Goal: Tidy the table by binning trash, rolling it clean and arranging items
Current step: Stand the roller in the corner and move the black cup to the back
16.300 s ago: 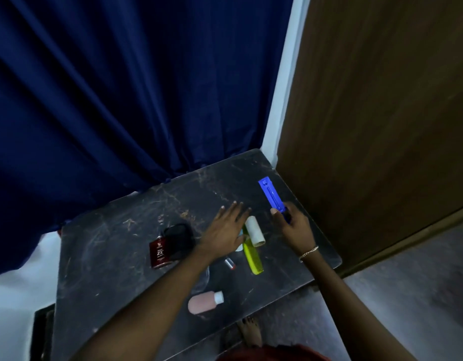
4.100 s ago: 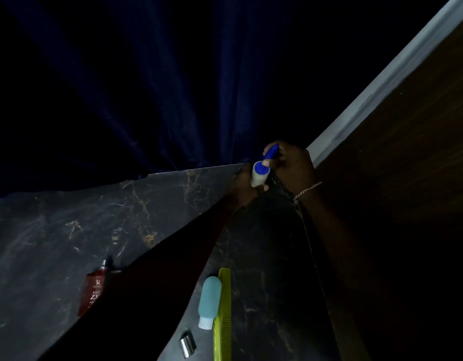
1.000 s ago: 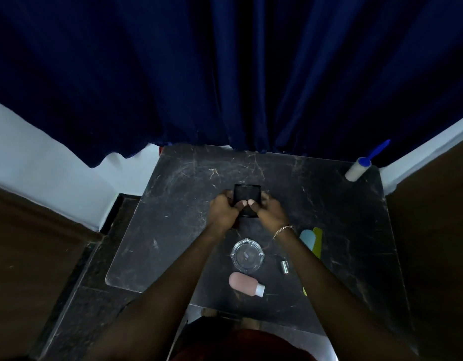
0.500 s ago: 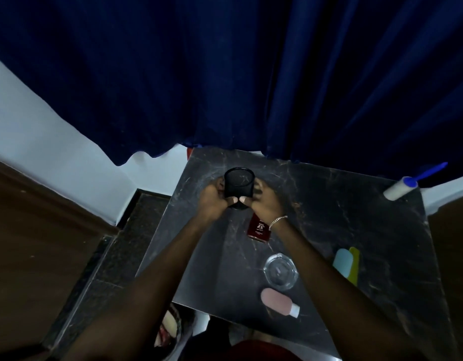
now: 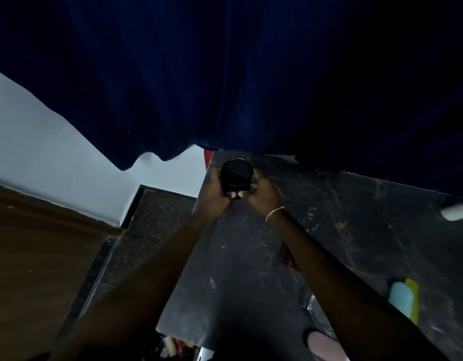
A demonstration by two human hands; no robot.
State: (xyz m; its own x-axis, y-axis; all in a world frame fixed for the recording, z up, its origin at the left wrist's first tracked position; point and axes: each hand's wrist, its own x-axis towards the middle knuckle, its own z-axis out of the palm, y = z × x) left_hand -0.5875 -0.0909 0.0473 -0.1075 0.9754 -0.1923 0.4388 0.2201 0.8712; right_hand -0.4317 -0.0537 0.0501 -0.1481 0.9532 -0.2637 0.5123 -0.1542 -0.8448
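**Fingers (image 5: 234, 195) of left hand (image 5: 214, 195) and right hand (image 5: 264, 196) curled round black cup (image 5: 236, 175) at far-left table (image 5: 355, 230) corner**

Thumb tips met on the cup's near side, nails showing; the other fingers wrapped its sides. Left hand gripped the left side, right hand the right, with a thin bracelet (image 5: 274, 212) on the right wrist. Cup was upright, mouth up, close to the table's far and left edges; could not tell if its base touched the top. Navy curtain (image 5: 225, 74) hung just behind the far edge. Red bottle (image 5: 290, 259) lay mid-table, mostly hidden by the right forearm. Teal bottle (image 5: 401, 297) and yellow-green comb (image 5: 414, 300) lay side by side, touching, toward the right edge. White roller (image 5: 457, 213) was blurred near the far-right corner. Pink bottle (image 5: 324, 346) sat at the near edge, with a clear glass dish (image 5: 319, 313) just beyond it, partly hidden by the arm.
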